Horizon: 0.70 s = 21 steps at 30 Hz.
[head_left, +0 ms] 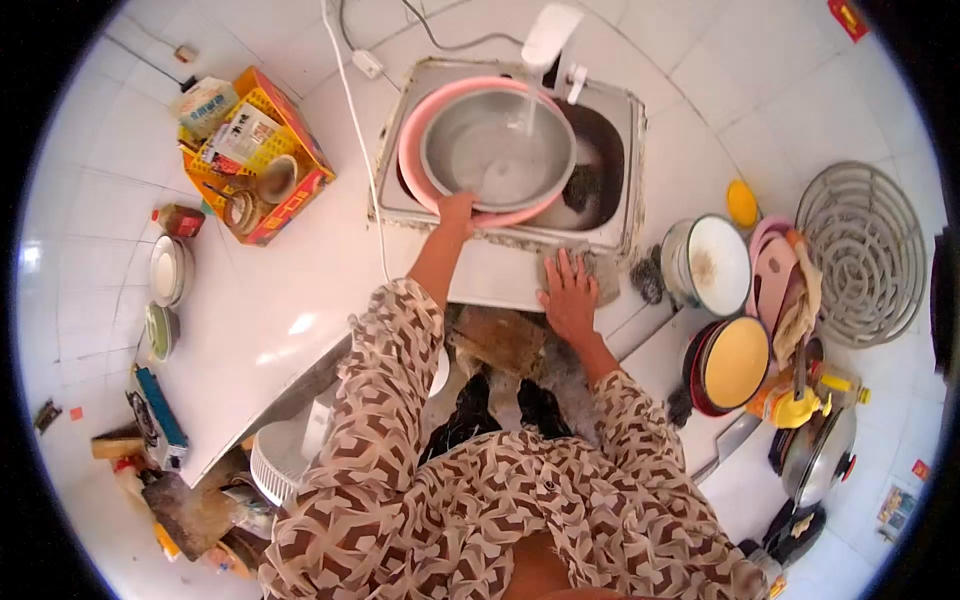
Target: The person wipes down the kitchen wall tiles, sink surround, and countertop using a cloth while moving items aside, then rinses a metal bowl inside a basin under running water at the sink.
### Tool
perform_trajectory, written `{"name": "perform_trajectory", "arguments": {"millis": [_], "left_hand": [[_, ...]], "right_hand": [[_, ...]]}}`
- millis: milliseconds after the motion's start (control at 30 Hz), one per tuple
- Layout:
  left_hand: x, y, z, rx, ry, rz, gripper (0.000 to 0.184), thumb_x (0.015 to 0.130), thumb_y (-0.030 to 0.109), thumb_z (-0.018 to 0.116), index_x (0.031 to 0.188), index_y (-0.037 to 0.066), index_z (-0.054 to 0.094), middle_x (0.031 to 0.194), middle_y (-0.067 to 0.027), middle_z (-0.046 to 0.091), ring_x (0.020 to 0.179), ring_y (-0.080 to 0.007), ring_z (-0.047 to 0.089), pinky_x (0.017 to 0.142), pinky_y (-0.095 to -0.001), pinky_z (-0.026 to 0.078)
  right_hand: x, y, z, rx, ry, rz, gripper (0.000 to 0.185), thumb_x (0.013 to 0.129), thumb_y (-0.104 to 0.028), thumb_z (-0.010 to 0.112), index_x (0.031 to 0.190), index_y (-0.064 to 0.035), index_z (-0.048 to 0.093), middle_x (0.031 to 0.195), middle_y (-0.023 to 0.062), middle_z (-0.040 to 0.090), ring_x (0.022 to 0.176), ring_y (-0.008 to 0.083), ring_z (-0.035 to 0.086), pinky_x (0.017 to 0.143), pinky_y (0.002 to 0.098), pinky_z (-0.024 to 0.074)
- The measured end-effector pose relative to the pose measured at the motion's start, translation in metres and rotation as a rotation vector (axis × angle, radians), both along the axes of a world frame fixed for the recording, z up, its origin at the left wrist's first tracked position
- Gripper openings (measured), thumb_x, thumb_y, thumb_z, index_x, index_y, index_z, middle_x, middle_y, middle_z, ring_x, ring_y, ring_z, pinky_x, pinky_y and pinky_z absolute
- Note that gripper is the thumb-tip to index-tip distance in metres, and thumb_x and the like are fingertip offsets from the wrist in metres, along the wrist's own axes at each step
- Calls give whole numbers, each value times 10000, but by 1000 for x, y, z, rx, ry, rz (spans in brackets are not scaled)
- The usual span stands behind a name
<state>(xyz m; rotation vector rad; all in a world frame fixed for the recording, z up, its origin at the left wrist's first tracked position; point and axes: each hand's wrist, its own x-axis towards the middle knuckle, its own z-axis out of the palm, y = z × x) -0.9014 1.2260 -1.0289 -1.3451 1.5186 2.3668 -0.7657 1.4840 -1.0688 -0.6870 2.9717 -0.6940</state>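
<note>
A grey metal basin point(480, 150) rests inside a pink basin point(412, 165) over the sink point(632, 190), and water runs into it from the white faucet point(550, 38). My left hand point(456, 214) is closed on the metal basin's near rim, close to the pink rim; its fingertips are partly hidden. On the counter's front edge, my right hand point(571, 298) lies with spread fingers on a grey cloth point(606, 272). A dark scrubbing pad point(578, 188) sits in the uncovered part of the sink.
At left stand a box of packets and jars point(262, 232) and small bowls point(168, 270). A white cord point(352, 110) hangs across the counter. To the right are an enamel pot point(718, 265), a yellow bowl point(736, 362), a cleaver point(738, 436), a lidded pan point(820, 455) and a steaming rack point(862, 255).
</note>
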Motion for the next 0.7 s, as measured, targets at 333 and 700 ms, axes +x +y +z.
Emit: {"name": "perform_trajectory", "arguments": {"millis": [333,700], "left_hand": [[-4,3,11,66,-101,55,328,745,-93,532,1063,-94,452,1028,-219,486,892,-379,563,662,-468,616],[1,5,26,118,-96,57,336,741,-108,503,1074,-119,466,1044,-224,511,873,-377,590,679,-457,614]], "right_hand": [[1,-1,7,68,-23,18,630,926,-399,506,1455,-179,245,1522,100,151,1362,374,161,1002,580,194],[2,-2,10,98,80,21,649,889,-425,543,1426,-144,309,1465,128,290,1295,374,295,976,549,195]]}}
